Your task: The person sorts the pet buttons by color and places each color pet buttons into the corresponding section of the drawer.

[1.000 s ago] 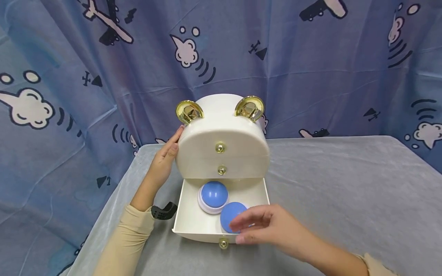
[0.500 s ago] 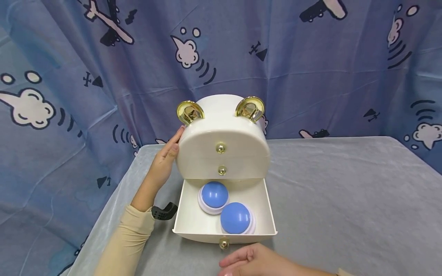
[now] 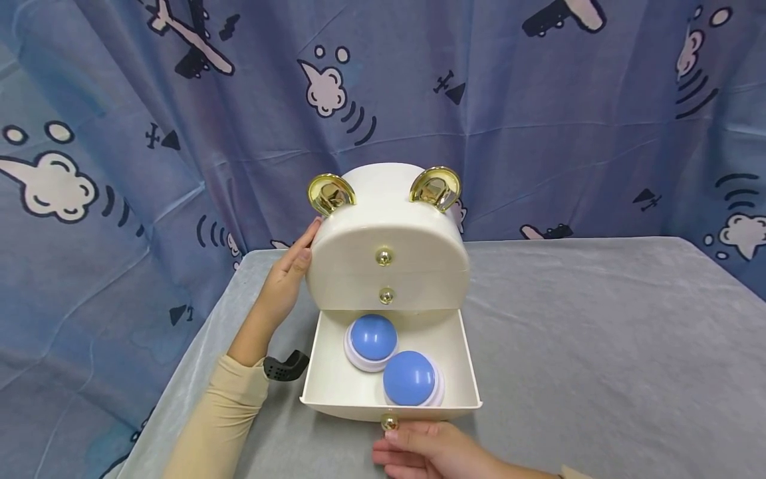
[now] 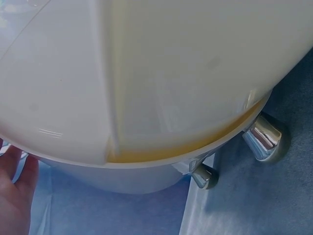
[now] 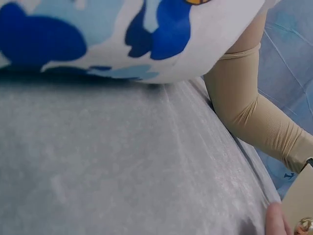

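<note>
A white drawer box (image 3: 383,246) with gold ears stands on the table, its bottom drawer (image 3: 353,389) pulled out. In the drawer sit two round things with blue domes and pale bases: one farther back (image 3: 373,337), one nearer the front right (image 3: 409,378). My left hand (image 3: 282,286) rests along the box's left side, fingers straight; its fingers also show at the box's edge in the left wrist view. My right hand (image 3: 433,449) is below the drawer front, thumb right at the gold knob (image 3: 389,422), fingers loosely extended beneath it.
Two more gold knobs mark the upper drawers (image 3: 385,276). A black band (image 3: 286,366) is at the left wrist. A grey cloth covers the table (image 3: 598,346), and a blue patterned curtain (image 3: 383,100) hangs behind. Patterned clothing (image 5: 107,39) shows in the right wrist view.
My right hand has left the front blue-domed thing, dropped below the drawer front, and come up to its knob. The left hand and box stay in place.
</note>
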Demonstrator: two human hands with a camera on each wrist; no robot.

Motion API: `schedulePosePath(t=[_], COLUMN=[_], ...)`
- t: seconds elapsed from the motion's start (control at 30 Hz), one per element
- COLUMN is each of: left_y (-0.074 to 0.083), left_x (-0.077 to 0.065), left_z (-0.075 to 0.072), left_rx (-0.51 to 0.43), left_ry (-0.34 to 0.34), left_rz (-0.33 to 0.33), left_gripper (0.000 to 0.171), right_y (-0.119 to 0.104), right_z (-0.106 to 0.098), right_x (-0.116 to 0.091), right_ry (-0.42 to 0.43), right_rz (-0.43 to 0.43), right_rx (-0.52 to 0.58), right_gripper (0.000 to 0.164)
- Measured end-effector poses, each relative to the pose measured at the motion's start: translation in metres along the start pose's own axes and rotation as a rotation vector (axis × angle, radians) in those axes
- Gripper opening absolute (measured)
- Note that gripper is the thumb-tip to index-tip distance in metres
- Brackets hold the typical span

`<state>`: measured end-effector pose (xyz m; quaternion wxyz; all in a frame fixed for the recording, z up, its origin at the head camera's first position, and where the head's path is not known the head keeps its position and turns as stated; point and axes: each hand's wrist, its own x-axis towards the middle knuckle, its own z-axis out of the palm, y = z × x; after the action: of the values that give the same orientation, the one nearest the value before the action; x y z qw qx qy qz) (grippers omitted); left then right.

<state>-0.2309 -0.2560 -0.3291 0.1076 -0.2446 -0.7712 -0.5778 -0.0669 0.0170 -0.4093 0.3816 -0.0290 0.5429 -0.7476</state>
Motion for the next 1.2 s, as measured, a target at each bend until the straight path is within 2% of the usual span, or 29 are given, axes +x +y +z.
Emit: schedulePosePath(t=[0.2,0.43,0.87,1.2], left_y=[0.001,0.006,0.007,0.004], left_x=[0.000,0.001,0.001,0.001], left_z=[-0.001,-0.008,-0.008,-0.006], left_rx=[-0.005,-0.016,-0.025,-0.037], left_ry=[-0.005,-0.053,-0.050,-0.046], left_rz=[-0.008,-0.036,-0.034,-0.027], left_gripper=[0.051,0.049,0.048,0.048], right_y=[0.006,-0.004,-0.026,-0.046], right_z=[-0.004,-0.001,-0.001,-0.008], right_x=[0.009,0.008,0.014,0.039], right_ry=[0.056,0.066,0.092,0.161], right_rz=[0.012,-0.007,-0.043,-0.089], right_rx=[0.112,0.149,0.121,0.140], right_gripper=[0.026,0.026,0.024,0.017])
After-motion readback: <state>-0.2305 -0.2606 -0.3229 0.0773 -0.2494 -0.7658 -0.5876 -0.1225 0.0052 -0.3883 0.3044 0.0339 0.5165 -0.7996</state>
